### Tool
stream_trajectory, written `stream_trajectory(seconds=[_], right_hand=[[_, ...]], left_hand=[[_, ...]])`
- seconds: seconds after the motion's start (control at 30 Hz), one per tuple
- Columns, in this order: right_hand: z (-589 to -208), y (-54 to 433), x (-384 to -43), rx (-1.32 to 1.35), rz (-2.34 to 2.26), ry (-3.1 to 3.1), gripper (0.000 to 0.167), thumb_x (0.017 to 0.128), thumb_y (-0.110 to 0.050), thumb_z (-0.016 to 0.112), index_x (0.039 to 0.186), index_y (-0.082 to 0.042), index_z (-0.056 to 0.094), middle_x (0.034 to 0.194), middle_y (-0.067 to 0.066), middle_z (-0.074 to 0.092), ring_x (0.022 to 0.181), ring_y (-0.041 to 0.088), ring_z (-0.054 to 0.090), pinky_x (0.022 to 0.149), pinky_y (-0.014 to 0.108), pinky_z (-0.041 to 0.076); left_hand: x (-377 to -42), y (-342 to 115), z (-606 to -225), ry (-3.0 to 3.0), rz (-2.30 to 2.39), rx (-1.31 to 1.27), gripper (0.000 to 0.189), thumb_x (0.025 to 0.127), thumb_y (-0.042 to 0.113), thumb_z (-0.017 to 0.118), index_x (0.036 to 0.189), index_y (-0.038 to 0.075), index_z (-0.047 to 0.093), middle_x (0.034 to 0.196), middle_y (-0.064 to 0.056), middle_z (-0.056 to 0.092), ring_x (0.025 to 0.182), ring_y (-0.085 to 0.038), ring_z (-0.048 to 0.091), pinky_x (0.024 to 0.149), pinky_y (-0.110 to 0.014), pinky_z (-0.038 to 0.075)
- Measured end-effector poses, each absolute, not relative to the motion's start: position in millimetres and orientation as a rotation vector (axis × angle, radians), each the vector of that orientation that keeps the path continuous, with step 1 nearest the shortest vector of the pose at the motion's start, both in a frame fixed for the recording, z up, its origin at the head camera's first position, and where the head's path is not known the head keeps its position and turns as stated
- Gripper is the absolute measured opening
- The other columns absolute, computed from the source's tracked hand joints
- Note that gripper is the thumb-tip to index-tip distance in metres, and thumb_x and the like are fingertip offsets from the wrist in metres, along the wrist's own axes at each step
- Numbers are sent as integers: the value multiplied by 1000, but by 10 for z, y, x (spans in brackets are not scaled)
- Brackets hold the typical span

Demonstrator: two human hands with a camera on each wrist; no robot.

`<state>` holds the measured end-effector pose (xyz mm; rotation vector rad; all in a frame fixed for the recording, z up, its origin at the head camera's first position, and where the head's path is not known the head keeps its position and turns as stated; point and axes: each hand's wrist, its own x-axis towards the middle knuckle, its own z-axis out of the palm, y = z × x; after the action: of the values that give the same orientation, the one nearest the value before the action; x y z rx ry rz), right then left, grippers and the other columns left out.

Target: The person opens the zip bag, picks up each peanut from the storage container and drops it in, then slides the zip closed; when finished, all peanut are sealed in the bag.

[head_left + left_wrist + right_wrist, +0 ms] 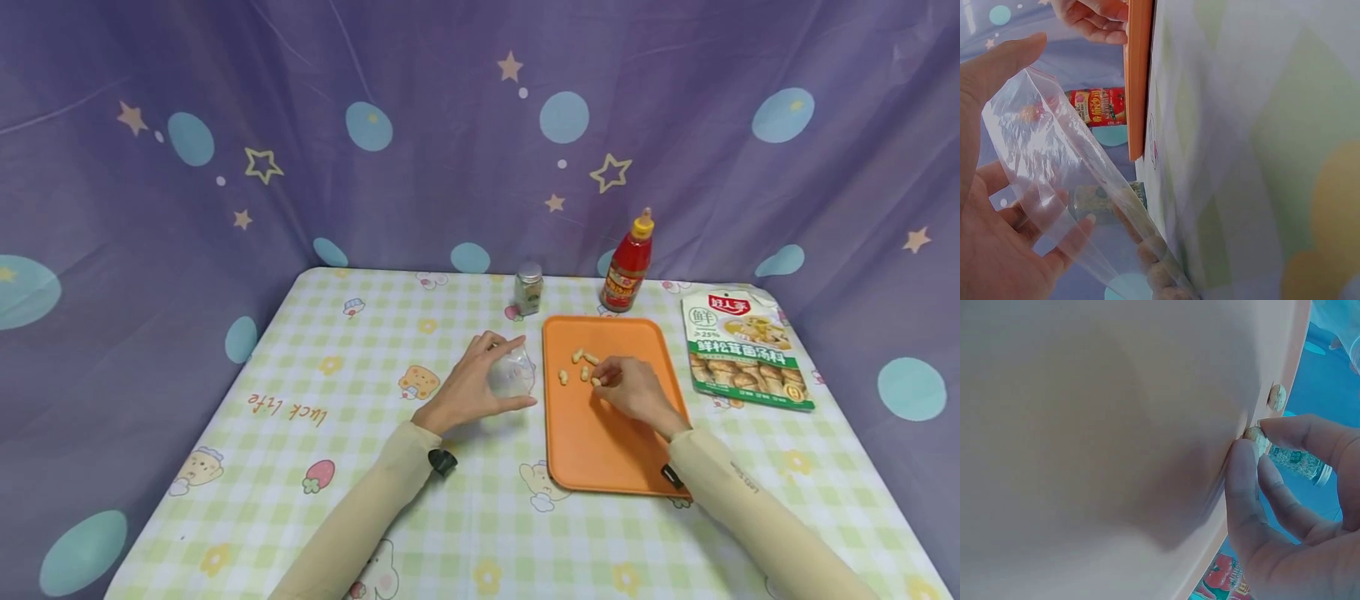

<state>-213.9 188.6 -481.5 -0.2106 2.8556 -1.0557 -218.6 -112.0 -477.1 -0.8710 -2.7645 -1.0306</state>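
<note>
Clear plastic zip bag (1047, 150), its mouth near the thumb, stands between the thumb and fingers of my left hand (474, 379). Several peanuts (1159, 275) show through the plastic at its bottom. To the right, my right hand (633, 390) reaches over an orange tray (592, 454). Thumb and fingers pinch a peanut (1256, 439) close over the tray surface. More unshelled peanuts (563, 377) lie loose on the tray, left of and beyond these fingertips.
Behind the tray stand a small spice jar (528, 289) and a red sauce bottle (628, 265) with a yellow cap. A green and white mushroom seasoning pouch (746, 350) lies right of the tray. A checked cloth (390, 408) covers the table, and a purple curtain (450, 200) hangs behind.
</note>
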Motion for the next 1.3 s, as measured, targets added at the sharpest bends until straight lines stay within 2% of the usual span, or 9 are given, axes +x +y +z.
stream_trajectory(seconds=[0.17,0.43,0.7,0.9,1.3], right_hand=[[-4818,1863,-2103,-219,-1086,2837,13,89,-6,77,103,-5,76,93,11,75,83,19,69,73,33,52],[-4786,1792,-2053,-247,-1167,2813,17,90,-9,79,106,-6,75,97,10,75,83,17,67,69,25,50],[-4658,1618,-2011,-316,-1232,2770,20,92,-10,78,112,-6,75,103,12,74,86,23,73,74,32,59],[-4525,1391,-2000,-393,-1328,2725,19,93,-13,77,112,-10,74,107,11,73,91,23,72,79,37,60],[-4403,1087,-1976,-476,-1419,2616,22,92,-11,77,115,-12,75,112,9,73,93,22,73,76,33,60]], left_hand=[[-2183,-1122,-4772,-2764,-1026,-871,97,78,60,86,160,32,43,132,1,50,125,-17,47,109,-44,49],[-2188,-1120,-4784,-2755,-1049,-881,97,79,62,85,160,33,42,134,-4,52,125,-16,46,109,-45,48],[-2181,-1110,-4770,-2747,-1048,-891,96,79,61,86,160,31,43,134,-6,52,125,-17,46,108,-45,49],[-2177,-1112,-4773,-2749,-1063,-891,97,78,58,87,160,31,43,133,-7,53,123,-17,47,107,-45,49],[-2167,-1103,-4750,-2763,-1060,-887,96,79,57,87,160,28,44,134,-8,52,123,-17,46,103,-43,50]])
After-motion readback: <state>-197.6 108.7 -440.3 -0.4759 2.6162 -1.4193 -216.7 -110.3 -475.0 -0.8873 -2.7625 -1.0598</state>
